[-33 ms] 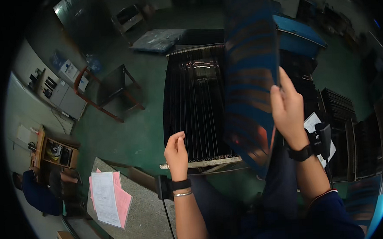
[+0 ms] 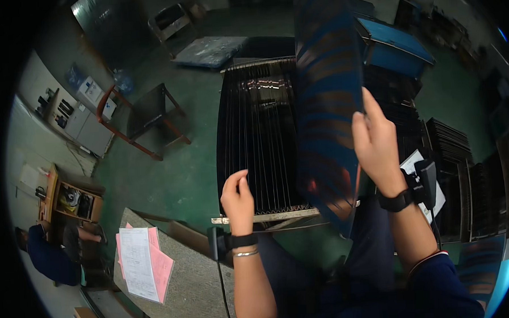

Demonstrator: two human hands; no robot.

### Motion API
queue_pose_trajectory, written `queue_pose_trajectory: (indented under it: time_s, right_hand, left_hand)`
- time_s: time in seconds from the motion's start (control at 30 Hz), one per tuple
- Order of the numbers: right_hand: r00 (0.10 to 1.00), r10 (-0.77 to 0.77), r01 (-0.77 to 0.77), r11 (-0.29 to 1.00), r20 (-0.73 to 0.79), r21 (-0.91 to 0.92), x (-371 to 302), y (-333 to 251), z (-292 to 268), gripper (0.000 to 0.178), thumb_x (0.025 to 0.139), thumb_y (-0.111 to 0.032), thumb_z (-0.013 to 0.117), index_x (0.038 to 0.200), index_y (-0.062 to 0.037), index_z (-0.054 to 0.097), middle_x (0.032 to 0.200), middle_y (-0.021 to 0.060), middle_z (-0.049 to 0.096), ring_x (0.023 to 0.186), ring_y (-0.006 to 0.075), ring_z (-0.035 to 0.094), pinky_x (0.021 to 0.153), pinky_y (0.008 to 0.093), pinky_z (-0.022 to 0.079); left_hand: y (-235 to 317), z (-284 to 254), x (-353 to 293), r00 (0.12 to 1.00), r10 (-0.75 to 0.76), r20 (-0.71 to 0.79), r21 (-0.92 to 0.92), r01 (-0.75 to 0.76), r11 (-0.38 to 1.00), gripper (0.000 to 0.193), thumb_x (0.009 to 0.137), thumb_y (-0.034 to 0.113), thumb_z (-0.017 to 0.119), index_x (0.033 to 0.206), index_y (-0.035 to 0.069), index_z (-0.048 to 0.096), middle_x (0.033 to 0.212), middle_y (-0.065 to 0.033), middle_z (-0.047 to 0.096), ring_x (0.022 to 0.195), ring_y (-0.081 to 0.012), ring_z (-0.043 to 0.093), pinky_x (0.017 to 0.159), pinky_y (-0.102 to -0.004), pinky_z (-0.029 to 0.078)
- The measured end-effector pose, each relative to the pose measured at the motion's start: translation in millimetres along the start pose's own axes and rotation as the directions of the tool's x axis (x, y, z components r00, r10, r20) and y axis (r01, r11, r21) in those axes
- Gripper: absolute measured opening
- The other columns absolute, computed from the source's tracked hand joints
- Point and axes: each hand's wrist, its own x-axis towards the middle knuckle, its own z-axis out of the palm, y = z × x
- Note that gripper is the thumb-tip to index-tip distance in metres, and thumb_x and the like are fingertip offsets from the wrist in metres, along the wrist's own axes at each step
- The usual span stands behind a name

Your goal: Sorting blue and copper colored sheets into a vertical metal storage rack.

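My right hand (image 2: pixel 378 148) grips the right edge of a tall glossy panel (image 2: pixel 327 99), dark blue with brownish bands. The panel stands upright over the right part of a rack (image 2: pixel 268 217). Dark thin sheets (image 2: pixel 259 142) stand in rows in that rack, left of the panel. Above the rack's near left corner is my left hand (image 2: pixel 237 199), its fingers curled toward the thumb. I see nothing in that hand. Each wrist wears a black strap with a small device.
A stone-topped table (image 2: pixel 197 275) with papers (image 2: pixel 138 260) is at near left. Behind it stand a chair (image 2: pixel 147 115) and a seated person (image 2: pixel 51 253). More racked sheets (image 2: pixel 449 139) are on the right; a blue box (image 2: pixel 394 45) lies beyond.
The panel and my right hand have shifted slightly left. My left hand has moved a little to the right and up.
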Motion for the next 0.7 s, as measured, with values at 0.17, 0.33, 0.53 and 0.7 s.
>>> queue_pose_trajectory:
  time_s: [0.17, 0.33, 0.53, 0.7]
  right_hand:
    - [0.987, 0.052, -0.039, 0.995, 0.152, -0.091, 27, -1, 39, 0.042, 0.085, -0.003, 0.047, 0.125, 0.0117, 0.043, 0.066, 0.0266, 0.058, 0.062, 0.0373, 0.063, 0.057, 0.0399, 0.048]
    - [0.978, -0.015, 0.044, 0.99, 0.209, -0.132, 57, 22, 65, 0.041, 0.082, -0.003, 0.048, 0.119, 0.0135, 0.048, 0.071, 0.0293, 0.06, 0.067, 0.038, 0.065, 0.062, 0.041, 0.051]
    - [0.919, 0.132, -0.09, 0.988, 0.372, -0.129, 83, 44, 76, 0.041, 0.079, -0.004, 0.046, 0.116, 0.0129, 0.051, 0.077, 0.0313, 0.061, 0.071, 0.0362, 0.066, 0.069, 0.0407, 0.052]
    - [0.973, -0.023, 0.054, 0.99, 0.229, -0.13, 84, 65, 96, 0.033, 0.078, -0.005, 0.047, 0.104, 0.0128, 0.056, 0.079, 0.0336, 0.06, 0.078, 0.0428, 0.063, 0.072, 0.0441, 0.051]
  left_hand:
    - [1, 63, 5, 0.97, 0.203, 0.136, 0.309, -0.236, 0.921, 0.018, 0.085, 0.006, 0.056, 0.101, 0.006, 0.064, 0.123, -0.0107, 0.057, 0.123, -0.0328, 0.045, 0.107, -0.0487, 0.028]
    - [-16, 93, -2, 0.944, 0.205, 0.26, 0.399, -0.298, 0.867, 0.024, 0.084, 0.009, 0.058, 0.108, 0.01, 0.063, 0.132, -0.006, 0.052, 0.129, -0.0291, 0.041, 0.109, -0.0491, 0.025]
    - [-17, 81, 2, 0.938, 0.199, 0.284, 0.378, -0.3, 0.876, 0.034, 0.085, 0.016, 0.061, 0.118, 0.01, 0.057, 0.133, -0.0061, 0.052, 0.129, -0.0274, 0.041, 0.11, -0.046, 0.025]
    - [-16, 85, 5, 0.935, 0.178, 0.307, 0.387, -0.293, 0.874, 0.018, 0.085, 0.019, 0.062, 0.093, 0.004, 0.06, 0.134, -0.011, 0.05, 0.13, -0.0312, 0.039, 0.109, -0.0475, 0.025]
